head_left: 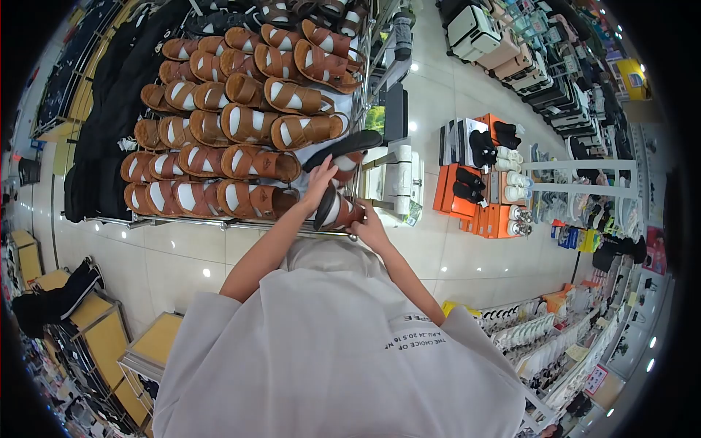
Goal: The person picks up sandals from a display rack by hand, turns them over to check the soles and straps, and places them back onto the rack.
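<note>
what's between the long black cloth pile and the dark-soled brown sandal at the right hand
Brown strapped sandals in rows, then the left hand, in the head view.

Sandals point(250, 124) lie in rows on the rack point(225, 225); clothes point(102, 120) left, boxes point(447, 196) (shoes point(482, 148) on top) right, suitcases point(475, 33) beyond.

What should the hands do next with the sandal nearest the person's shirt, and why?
Perhaps ease the dark-soled sandal into line with the front row of sandals: it sits at that row's right end, seemingly at a different angle, with the right hand on it and the left hand close by.
</note>
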{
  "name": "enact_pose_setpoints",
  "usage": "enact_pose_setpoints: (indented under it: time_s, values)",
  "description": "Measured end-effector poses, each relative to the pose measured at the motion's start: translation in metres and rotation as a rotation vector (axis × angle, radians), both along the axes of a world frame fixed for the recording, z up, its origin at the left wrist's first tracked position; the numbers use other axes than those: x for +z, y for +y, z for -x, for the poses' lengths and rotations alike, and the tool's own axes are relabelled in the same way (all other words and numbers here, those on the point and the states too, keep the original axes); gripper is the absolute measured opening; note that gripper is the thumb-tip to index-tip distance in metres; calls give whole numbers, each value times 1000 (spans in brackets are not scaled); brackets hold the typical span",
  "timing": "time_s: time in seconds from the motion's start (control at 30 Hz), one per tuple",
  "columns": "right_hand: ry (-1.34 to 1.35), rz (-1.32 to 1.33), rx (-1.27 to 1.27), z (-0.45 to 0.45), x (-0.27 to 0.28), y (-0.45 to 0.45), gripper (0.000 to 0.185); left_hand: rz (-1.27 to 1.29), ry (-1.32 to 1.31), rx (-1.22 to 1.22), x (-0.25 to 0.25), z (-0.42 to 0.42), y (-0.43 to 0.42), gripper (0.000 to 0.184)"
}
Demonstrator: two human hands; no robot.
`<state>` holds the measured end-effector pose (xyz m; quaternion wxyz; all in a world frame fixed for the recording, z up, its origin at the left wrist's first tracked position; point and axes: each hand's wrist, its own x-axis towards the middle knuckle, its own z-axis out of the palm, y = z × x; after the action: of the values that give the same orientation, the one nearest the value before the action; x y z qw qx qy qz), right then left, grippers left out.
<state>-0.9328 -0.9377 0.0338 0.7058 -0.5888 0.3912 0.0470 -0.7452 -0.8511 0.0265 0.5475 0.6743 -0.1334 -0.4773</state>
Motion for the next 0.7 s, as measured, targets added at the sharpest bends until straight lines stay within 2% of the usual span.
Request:
enact_pose_setpoints:
  time_s: [0.03,0.07,0.1,0.13,0.23,0.33,0.43,0.47,0.5,0.57,0.6,0.7]
  values:
    - [3,162,42,8,6,1,67,42,53,2,-13,0,2,76]
    - [-20,442,52,18,-1,2,60,84,106,6,-38,0,4,77]
    - [-42,466,48,20,5,1,58,126,159,10,-42,-1,5,77]
    - [-62,490,42,23,11,-1,56,102,90,53,-45,2,8,77]
    - [-137,486,3,8,44,-2,49,-8,561,153,-14,8,8,75]
    - [-212,685,-16,-36,56,-15,49,49,634,129,-45,8,16,74]
    - [-285,1003,-148,-99,60,-53,50,-51,613,16,-13,12,25,78]
    - [-215,1173,-136,-118,52,-70,49,-88,601,65,-27,16,24,62]
    - [-141,1342,-123,-132,41,-87,49,-108,619,24,-18,16,24,60]
    - [54,1135,-34,-160,6,-119,40,-140,655,-52,11,12,24,56]
    - [148,1030,13,-168,0,-125,37,-84,667,-71,2,12,24,55]
    - [137,902,-45,-170,-2,-127,31,-88,657,-22,2,19,24,54]
